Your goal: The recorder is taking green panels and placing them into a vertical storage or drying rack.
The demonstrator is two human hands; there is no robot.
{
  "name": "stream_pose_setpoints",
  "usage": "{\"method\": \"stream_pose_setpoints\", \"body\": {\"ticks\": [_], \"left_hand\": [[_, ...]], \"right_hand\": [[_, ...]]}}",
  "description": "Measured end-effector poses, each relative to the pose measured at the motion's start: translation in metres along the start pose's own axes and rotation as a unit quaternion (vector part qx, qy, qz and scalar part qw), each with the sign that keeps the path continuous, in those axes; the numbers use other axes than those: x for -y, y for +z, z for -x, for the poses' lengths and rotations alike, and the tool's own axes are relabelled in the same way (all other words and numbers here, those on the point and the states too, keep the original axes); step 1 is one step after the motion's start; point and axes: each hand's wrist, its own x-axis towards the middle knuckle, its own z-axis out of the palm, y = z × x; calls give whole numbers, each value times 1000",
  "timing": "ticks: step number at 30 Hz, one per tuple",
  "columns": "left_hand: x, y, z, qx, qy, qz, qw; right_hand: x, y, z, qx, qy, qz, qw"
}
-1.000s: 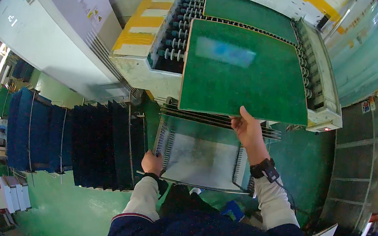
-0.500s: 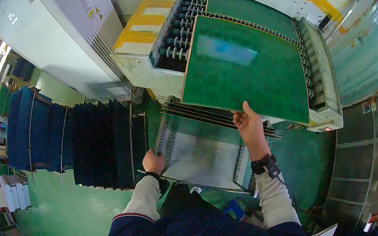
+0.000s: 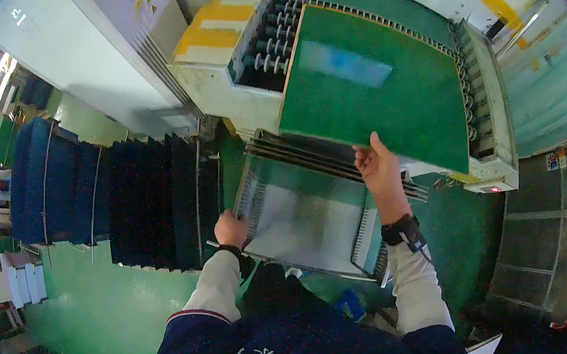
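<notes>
Head view. Right hand (image 3: 379, 172) grips the near edge of the large green panel (image 3: 381, 89), thumb on the top face and fingers underneath. The panel lies flat on the roller conveyor (image 3: 274, 29) of the cream-coloured machine (image 3: 216, 93), its near edge projecting past the machine's front lip. A pale bluish reflection shows on the panel's upper face. A dark wristband (image 3: 404, 231) sits on the right wrist, below the panel's near edge.

Left hand (image 3: 231, 229) is closed on the near left corner of the slotted rack tray (image 3: 307, 216), which stands directly below the panel's near edge, on the near side of the machine. The tray's side walls carry rows of fine slots; its floor appears pale and bare.

Left of the tray, a row of dark blue upright dividers (image 3: 81, 190) stands in a line, well apart from the panel. The floor (image 3: 110, 297) beneath is green. Right of the machine, a grey cabinet (image 3: 534, 231) stands beside the panel's far right corner region.
</notes>
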Motion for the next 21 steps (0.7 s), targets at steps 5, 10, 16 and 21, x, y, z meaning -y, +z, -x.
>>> {"method": "stream_pose_setpoints", "body": {"ticks": [5, 10, 16, 21], "left_hand": [[-1, 0, -4, 9, -6, -16, 1000], [-2, -3, 2, -19, 0, -3, 1000], [-2, -6, 0, 7, -5, -4, 1000], [-3, -4, -2, 13, -8, -1, 1000]], "right_hand": [[6, 6, -1, 32, 8, 18, 999], [-15, 2, 16, 39, -114, 276, 953], [-54, -10, 64, 100, -434, 663, 602], [-69, -19, 88, 92, -416, 719, 549]]}}
